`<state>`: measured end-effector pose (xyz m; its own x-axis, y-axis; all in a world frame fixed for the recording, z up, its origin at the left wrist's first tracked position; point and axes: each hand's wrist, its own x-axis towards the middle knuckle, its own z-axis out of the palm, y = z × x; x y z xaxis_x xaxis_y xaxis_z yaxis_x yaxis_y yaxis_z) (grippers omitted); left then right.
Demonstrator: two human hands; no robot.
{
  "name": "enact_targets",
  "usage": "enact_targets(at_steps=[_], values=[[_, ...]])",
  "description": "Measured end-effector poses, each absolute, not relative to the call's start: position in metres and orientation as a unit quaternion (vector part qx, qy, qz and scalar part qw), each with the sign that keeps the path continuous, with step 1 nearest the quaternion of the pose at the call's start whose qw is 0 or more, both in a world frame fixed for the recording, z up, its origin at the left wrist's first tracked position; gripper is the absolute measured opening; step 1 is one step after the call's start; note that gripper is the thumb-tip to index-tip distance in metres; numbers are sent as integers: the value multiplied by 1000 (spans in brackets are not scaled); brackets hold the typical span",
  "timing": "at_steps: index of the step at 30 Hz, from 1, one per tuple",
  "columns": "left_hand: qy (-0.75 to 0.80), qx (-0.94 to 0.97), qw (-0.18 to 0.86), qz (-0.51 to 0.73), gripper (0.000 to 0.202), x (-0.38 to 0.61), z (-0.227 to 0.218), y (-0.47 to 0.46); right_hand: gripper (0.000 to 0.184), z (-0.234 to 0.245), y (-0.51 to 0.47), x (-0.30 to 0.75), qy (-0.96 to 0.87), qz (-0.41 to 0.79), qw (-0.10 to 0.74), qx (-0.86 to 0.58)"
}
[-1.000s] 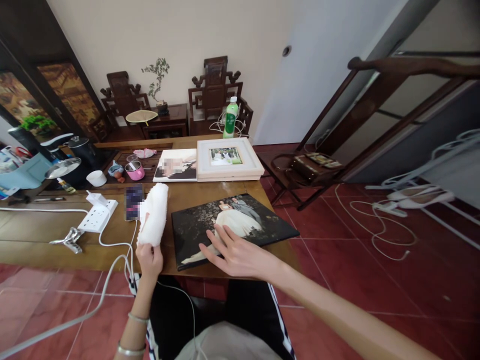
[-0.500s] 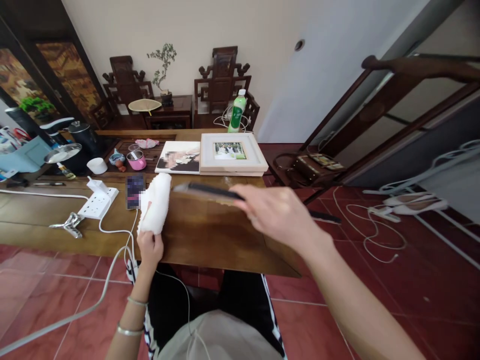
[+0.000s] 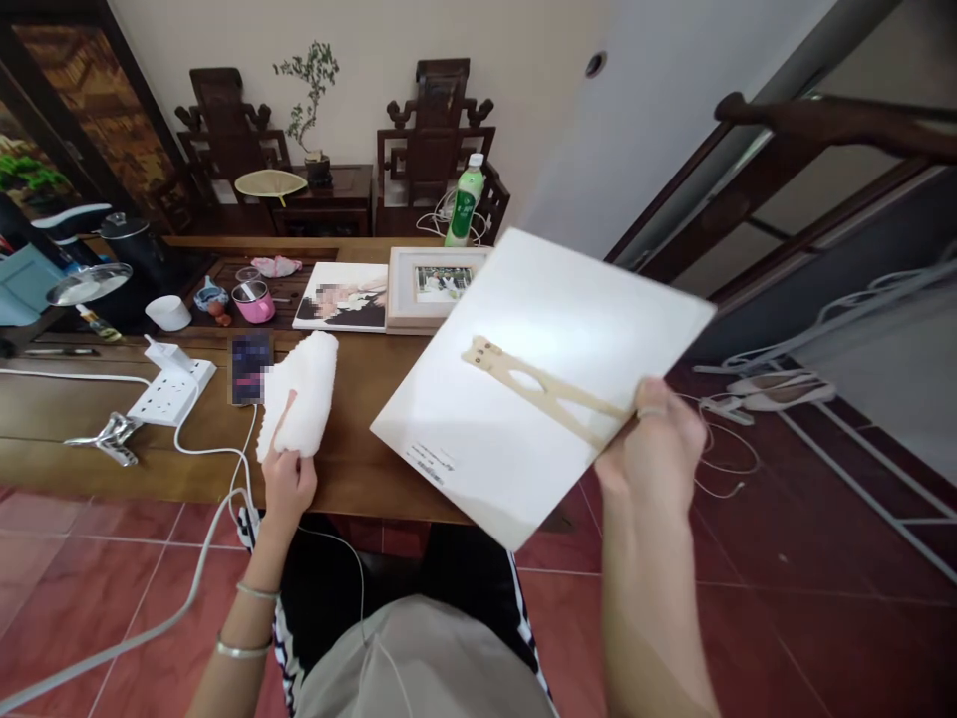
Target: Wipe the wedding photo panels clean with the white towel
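My left hand (image 3: pixel 290 489) is closed around the lower end of a folded white towel (image 3: pixel 303 394), which has a brownish mark and is held up over the table's near side. On the right, my right hand (image 3: pixel 658 434) grips the edge of a photo panel (image 3: pixel 441 414), tilted in the air above the table's right end. Its white back faces me, with a bear-headed wooden stand (image 3: pixel 542 394) and small printed text on it. The panel's other face is hidden. Towel and panel are apart.
On the wooden table (image 3: pixel 359 479) lie a phone (image 3: pixel 250 369), a white power strip (image 3: pixel 171 394) with cables, and a metal tripod (image 3: pixel 112 439). Behind them stand a pink cup (image 3: pixel 254 301), a flat photo panel (image 3: pixel 344 297), a framed photo (image 3: pixel 404 289) and a green bottle (image 3: pixel 465 204).
My right hand has turned the panel from nearly edge-on to show its white back, moving it toward the right. My left hand still holds the towel. The camera view has shifted slightly.
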<state>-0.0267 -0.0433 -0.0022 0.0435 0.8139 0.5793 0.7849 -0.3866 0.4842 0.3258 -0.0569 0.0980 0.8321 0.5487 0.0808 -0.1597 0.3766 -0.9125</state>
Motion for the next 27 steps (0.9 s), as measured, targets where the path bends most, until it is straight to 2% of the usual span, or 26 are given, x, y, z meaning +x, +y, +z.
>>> enact_targets(at_steps=[4, 10, 16, 20, 27], values=[[534, 739, -15, 410, 19, -24, 2, -46, 13, 56, -84, 317, -46, 244, 809, -533], [509, 765, -35, 393, 23, -21, 8, -45, 22, 13, -111, 319, 28, 267, 789, -552], [506, 770, -8, 389, 25, -9, 18, -53, 23, 8, -122, 313, 2, 263, 787, -558], [446, 822, 63, 350, 31, 19, 36, -80, 21, 7, -124, 299, -38, 260, 782, -565], [449, 843, 94, 282, 19, 55, 53, -115, 25, 4, -118, 262, -40, 341, 759, -553]])
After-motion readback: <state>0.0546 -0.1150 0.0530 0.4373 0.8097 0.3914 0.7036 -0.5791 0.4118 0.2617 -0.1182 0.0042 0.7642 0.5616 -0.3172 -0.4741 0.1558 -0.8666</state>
